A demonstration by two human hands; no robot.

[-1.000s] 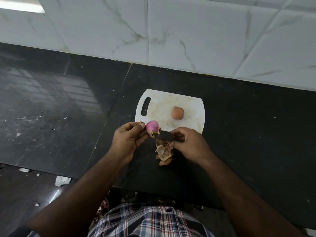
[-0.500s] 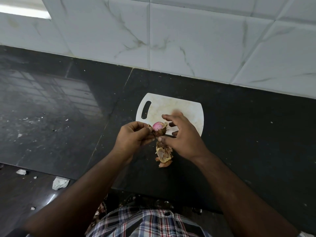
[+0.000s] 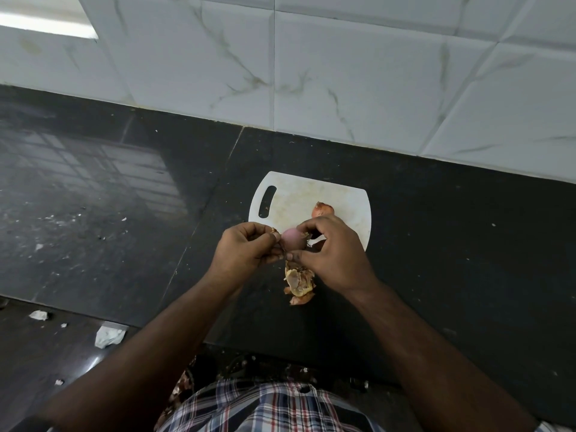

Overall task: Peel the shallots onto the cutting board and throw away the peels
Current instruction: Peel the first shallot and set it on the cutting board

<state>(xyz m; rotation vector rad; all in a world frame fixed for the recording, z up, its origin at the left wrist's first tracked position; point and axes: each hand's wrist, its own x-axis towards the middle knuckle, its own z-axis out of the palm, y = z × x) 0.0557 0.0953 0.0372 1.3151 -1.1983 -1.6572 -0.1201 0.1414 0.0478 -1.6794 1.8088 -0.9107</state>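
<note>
Both hands meet over the near edge of the white cutting board (image 3: 314, 194), which lies flat on the dark table (image 3: 452, 244). The left hand (image 3: 246, 247) pinches the pink, mostly bare shallot (image 3: 292, 238) from its left side, fingers curled around it. The right hand (image 3: 330, 247) closes on the same shallot from the right, thumb underneath and fingertips on top, where a scrap of dry skin sticks out. So each grip is closed on the shallot, which is held just above the board's front edge, not resting on it.

A second shallot (image 3: 323, 209), with its brown skin on, sits on the board just behind the right hand. A heap of loose peels (image 3: 297, 283) lies on the table below the hands, off the board.

The shallot looks small, light and firm, and its bared surface is probably smooth and a little slick, so it likely needs a steady pinch at the two ends rather than a squeeze around the middle. The remaining skin looks papery and brittle; it should tear in flakes, so taking it at a lifted edge near the root end seems the best hold. The peels are featherlight and crumbly, and gathering them will likely take a scooping grasp.
</note>
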